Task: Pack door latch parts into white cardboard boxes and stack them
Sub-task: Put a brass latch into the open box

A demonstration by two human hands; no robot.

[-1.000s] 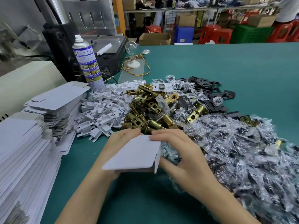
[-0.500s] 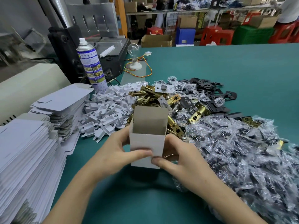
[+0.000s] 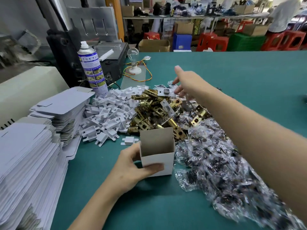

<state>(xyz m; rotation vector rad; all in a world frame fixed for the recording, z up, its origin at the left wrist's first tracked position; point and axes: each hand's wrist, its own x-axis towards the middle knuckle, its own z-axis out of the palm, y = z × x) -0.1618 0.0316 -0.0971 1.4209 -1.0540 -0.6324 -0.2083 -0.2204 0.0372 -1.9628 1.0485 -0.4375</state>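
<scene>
A small white cardboard box (image 3: pixel 157 161) stands upright on the green table, its top open and its brown inside showing. My left hand (image 3: pixel 132 168) grips it from the left, thumb across its front face. My right hand (image 3: pixel 186 82) is stretched out over the far side of the brass door latch pile (image 3: pixel 154 112), fingers spread and holding nothing. White plastic inserts (image 3: pixel 108 118) lie in a heap left of the latches. Clear bags of small dark parts (image 3: pixel 221 163) spread to the right, partly under my right forearm.
Stacks of flat white box blanks (image 3: pixel 28 156) fill the left edge. A spray can (image 3: pixel 93 70), a black machine (image 3: pixel 69 52) and a light bulb with wires (image 3: pixel 133 63) stand behind the piles. A person stands far back right, among cartons and plastic stools.
The flat blank was opened into an upright box. My right hand has let go of it and reached forward over the latch pile; my left hand alone holds the box.
</scene>
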